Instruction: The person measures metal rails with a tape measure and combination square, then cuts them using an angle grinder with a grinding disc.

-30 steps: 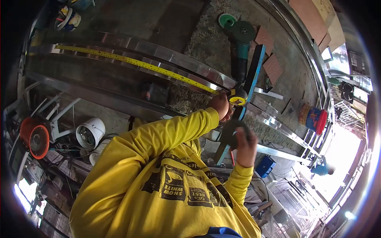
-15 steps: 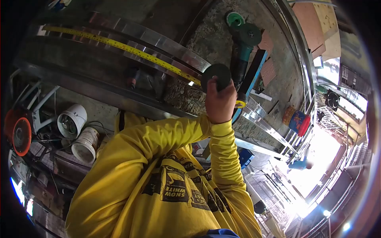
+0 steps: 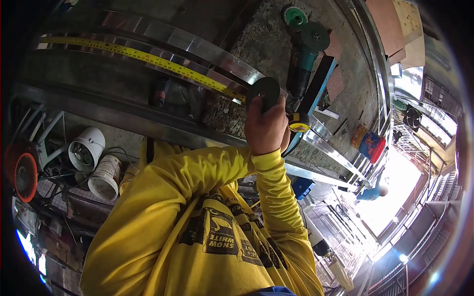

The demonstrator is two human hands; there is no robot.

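Note:
My right hand (image 3: 266,127) grips a dark round grinding disc (image 3: 264,92), its thumb and fingers on the near edge. The disc lies over a yellow tape measure blade (image 3: 148,58) stretched along a shiny metal bar (image 3: 197,68). Right of my right hand is the black-and-yellow tape measure case (image 3: 299,122). My left hand is almost wholly hidden behind my right; only a bit of skin (image 3: 285,139) shows near the case, so its grip cannot be made out. An angle grinder (image 3: 307,58) lies beyond, at the upper right.
A blue-edged dark bar (image 3: 320,84) slants beside the grinder. A green cup-like piece (image 3: 295,17) lies past it. White buckets (image 3: 87,149) and an orange round object (image 3: 24,176) stand at left. A red-and-blue bucket (image 3: 368,143) is at right, with another person (image 3: 373,192) farther off.
My right hand has shifted slightly left with the disc and turned, its fingers closer round the disc's edge. More of the tape measure case now shows.

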